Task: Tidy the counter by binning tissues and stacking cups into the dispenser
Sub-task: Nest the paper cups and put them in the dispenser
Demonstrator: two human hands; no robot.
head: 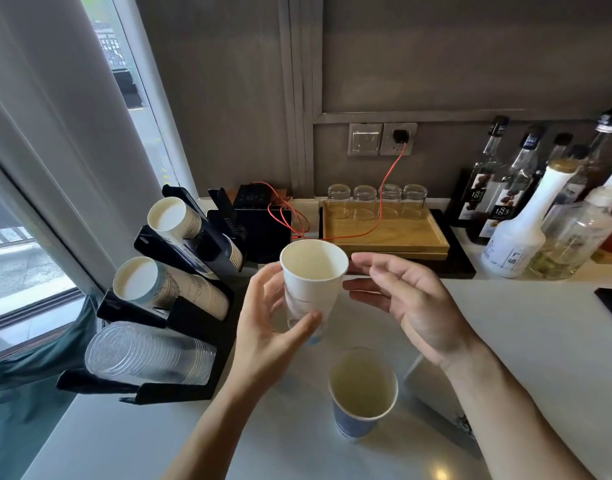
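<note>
Blue cup (361, 396) upright; white cup (311, 282) upright in left hand (270, 327).

The left hand (273, 327) is covering the lower side of the white paper cup (313, 278), hiding most of its faint print. Right of that cup, the bottles (526, 202) are running off the frame's edge (labels too small to read), and a pale flat object (436, 393) below them is lying partly behind the right forearm.
</note>
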